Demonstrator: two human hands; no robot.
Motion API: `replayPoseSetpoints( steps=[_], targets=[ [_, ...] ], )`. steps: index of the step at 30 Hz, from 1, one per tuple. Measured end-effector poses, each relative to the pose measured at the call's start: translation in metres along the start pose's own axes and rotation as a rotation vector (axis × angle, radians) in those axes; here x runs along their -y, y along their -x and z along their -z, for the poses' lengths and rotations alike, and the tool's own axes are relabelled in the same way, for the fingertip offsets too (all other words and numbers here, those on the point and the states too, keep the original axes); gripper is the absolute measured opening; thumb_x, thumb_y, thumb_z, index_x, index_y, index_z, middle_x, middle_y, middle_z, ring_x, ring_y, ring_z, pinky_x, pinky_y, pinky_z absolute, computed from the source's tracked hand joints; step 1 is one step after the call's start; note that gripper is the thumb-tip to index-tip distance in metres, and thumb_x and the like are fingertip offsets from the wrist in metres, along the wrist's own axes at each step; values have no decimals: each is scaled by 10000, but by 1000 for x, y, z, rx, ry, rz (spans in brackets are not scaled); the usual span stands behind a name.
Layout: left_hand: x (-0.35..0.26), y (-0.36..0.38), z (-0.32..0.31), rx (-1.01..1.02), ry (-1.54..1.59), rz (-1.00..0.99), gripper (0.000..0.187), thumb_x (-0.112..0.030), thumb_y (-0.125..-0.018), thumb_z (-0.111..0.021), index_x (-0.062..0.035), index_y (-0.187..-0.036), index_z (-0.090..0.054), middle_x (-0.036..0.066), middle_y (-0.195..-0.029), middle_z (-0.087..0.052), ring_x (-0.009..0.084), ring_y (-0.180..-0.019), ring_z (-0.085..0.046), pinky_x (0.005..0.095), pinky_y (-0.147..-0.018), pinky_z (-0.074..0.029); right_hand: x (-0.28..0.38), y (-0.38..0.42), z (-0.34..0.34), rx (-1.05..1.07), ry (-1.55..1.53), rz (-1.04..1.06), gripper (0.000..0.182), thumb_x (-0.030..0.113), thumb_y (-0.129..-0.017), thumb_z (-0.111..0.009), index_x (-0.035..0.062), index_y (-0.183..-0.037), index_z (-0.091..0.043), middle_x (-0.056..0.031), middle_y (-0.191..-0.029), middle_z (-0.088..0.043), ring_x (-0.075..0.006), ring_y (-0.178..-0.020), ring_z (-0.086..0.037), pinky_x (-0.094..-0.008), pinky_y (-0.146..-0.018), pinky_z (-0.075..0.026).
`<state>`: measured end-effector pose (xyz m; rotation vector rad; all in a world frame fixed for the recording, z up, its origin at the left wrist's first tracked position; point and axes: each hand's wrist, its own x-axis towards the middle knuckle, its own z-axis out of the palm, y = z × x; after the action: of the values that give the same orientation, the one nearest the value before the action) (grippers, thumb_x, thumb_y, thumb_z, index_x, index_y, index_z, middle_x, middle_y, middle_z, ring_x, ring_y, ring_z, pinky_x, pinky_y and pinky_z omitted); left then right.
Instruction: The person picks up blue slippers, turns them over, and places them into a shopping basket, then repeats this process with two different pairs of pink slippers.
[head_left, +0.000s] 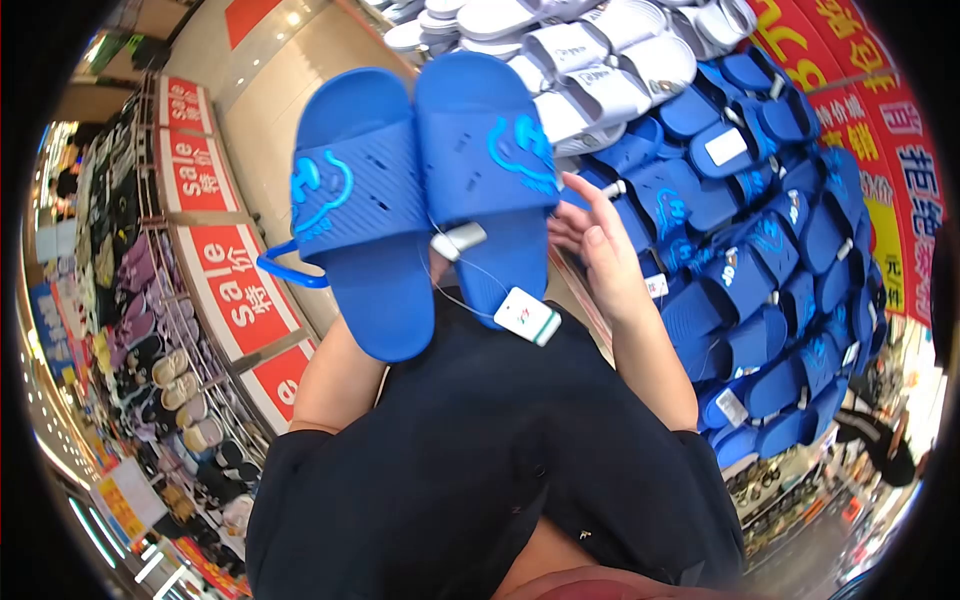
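A pair of blue slide sandals [375, 290] with light blue lettering on the straps is held up in front of me, soles side by side. A white clip joins them, and a white tag [527, 316] hangs from a thin loop over the right sandal. A blue plastic loop sticks out at the left. My left hand [440, 270] is behind the pair, mostly hidden, with a little skin showing between the sandals. Beside the right sandal's edge is my right hand [597, 240], its fingers apart and slightly bent.
Blue sandals [745, 270] are piled at the right, with white sandals [600, 75] at the top. Red and yellow signs [880, 150] border the pile. Along the left runs a shoe rack [165, 370] with red sale signs [240, 280]. Tiled floor [270, 110] lies between.
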<state>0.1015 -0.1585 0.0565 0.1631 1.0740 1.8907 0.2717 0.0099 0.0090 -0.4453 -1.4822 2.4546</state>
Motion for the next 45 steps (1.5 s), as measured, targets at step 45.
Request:
replayPoseSetpoints(
  steps=[45],
  targets=[
    [-46,-30,279,-464,-1186,20,397,-337,-745,-805,-25,-956,-678,176,-939,-643,352,-907,-631,422,-786,-508,-96,-188,-117,212,1270,124,646,99,-815,-726,-15,-1385,-446,-254,-1379,-484,-413,-1266,-497,-442,-1072,-406]
  ],
)
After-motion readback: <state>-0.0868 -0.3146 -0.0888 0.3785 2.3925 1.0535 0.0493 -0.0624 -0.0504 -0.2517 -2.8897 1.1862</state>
